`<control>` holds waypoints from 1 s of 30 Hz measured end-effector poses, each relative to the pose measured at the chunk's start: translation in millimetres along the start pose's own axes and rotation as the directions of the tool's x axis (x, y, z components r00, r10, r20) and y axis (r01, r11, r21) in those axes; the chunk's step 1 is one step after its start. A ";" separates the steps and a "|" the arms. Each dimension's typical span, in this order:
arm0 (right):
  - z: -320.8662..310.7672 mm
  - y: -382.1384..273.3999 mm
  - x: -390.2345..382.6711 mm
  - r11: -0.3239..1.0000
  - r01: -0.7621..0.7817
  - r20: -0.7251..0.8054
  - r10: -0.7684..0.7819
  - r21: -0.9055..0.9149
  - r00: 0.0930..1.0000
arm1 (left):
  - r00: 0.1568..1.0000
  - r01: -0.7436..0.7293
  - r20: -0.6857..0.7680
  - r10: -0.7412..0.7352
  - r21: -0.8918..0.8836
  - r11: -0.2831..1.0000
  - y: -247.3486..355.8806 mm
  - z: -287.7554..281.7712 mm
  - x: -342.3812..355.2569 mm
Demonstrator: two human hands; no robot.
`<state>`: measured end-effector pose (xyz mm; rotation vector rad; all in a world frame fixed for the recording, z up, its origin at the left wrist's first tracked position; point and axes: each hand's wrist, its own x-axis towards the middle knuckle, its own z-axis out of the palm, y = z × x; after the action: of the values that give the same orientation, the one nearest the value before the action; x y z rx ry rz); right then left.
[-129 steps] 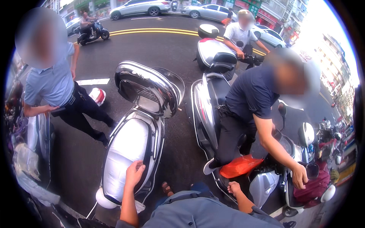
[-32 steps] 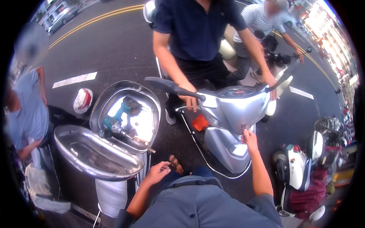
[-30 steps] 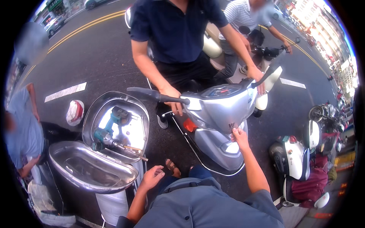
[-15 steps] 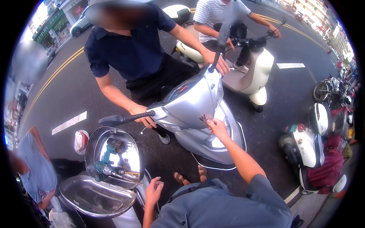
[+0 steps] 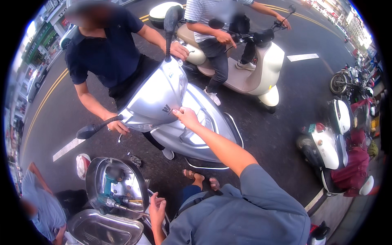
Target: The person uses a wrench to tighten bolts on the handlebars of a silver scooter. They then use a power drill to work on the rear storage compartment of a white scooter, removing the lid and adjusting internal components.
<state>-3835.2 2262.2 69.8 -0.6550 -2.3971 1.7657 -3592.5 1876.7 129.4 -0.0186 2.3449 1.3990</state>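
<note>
My right hand (image 5: 185, 116), fingers curled and thumb against the emblem, is on the lower front panel of a silver scooter (image 5: 151, 102). A person in navy (image 5: 108, 57) holds that scooter at both handlebar ends. My left hand (image 5: 158, 208) is open, fingers loosely bent, beside an open metal top box (image 5: 94, 179). A teal power tool (image 5: 109, 188) with a long bit lies inside the box. The box's lid (image 5: 104, 228) is folded back toward me at the lower left.
A striped-shirted person (image 5: 200, 20) sits on a cream scooter (image 5: 269, 67) behind. A light-shirted person (image 5: 43, 204) stands left, near a helmet (image 5: 82, 166). Parked scooters (image 5: 326, 147) line the right; cars (image 5: 36, 83) and a road marking (image 5: 302, 57) lie beyond.
Over the last second the silver scooter and its holder moved leftward and turned in view. My right arm followed, hand staying on the front panel; the top box now appears lower.
</note>
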 end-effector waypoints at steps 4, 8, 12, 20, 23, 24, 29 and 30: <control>25.9 -18.0 56.4 0.998 -0.022 -0.072 0.026 0.055 0.997 | 0.995 0.098 -0.020 -0.099 -0.063 0.993 -12.8 -19.1 39.4; 19.5 -48.2 104.4 0.995 -0.075 -0.065 0.080 0.072 0.995 | 0.993 0.010 -0.116 -0.028 -0.151 0.988 14.6 -28.1 86.7; 28.3 -66.8 147.4 0.987 -0.123 -0.064 0.130 0.106 0.989 | 0.993 -0.031 -0.122 0.007 -0.193 0.981 27.7 -42.1 114.1; 47.7 -71.9 204.7 0.964 -0.149 0.178 0.110 0.222 0.978 | 0.950 0.087 -0.225 -0.214 -0.471 0.878 7.2 -56.7 143.1; 62.1 -81.0 220.1 0.956 -0.155 0.216 0.101 0.248 0.971 | 0.925 0.158 -0.221 -0.309 -0.515 0.843 3.2 -57.6 154.4; 70.1 -85.2 226.9 0.956 -0.141 0.219 0.085 0.255 0.972 | 0.912 0.184 -0.221 -0.346 -0.532 0.826 2.8 -59.4 159.4; 119.3 -97.5 275.3 0.962 -0.089 0.208 0.034 0.258 0.978 | 0.834 0.228 -0.328 -0.444 -0.528 0.818 22.6 -56.8 181.2; 127.9 -102.7 284.7 0.964 -0.082 0.205 0.030 0.251 0.978 | 0.816 0.216 -0.354 -0.457 -0.546 0.810 18.9 -54.7 179.8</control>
<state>-4162.6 2235.4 73.6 -0.5412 -2.2220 2.2157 -3779.7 1874.6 105.0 -0.9959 2.0915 1.8946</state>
